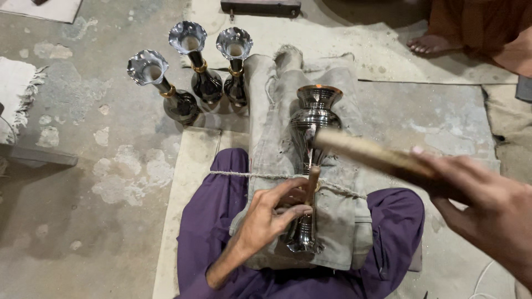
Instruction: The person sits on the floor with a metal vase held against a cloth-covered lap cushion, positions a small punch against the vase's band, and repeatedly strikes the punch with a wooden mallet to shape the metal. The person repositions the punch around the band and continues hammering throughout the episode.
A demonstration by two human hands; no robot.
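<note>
Left hand: the left hand (270,213) rests on the lower part of the metal vase (310,160), its fingers (288,191) clamped on a short wooden punch (312,182) that stands nearly upright against the vase's narrow waist.
Right hand: the right hand (487,207) has its fingers wrapped tight round the handle of a wooden mallet (366,152), which is blurred; the mallet's far end lies in front of the vase's belly, above the punch.
Vase: shiny, dark and silvery, with a copper-toned mouth; it lies lengthwise along the person's lap, mouth pointing away, on a grey cloth pad (338,216).
Cord: a thin cord (238,175) runs across the pad and the vase at its waist.
Legs: purple trousers (213,216) show on both sides of the pad.
Other vases: three tall fluted vases (191,72) with dark bodies stand upright on the concrete floor (83,182), close together, beyond the lap to the left.
Other person: a bare foot (426,45) and orange cloth at the top right, well apart.
</note>
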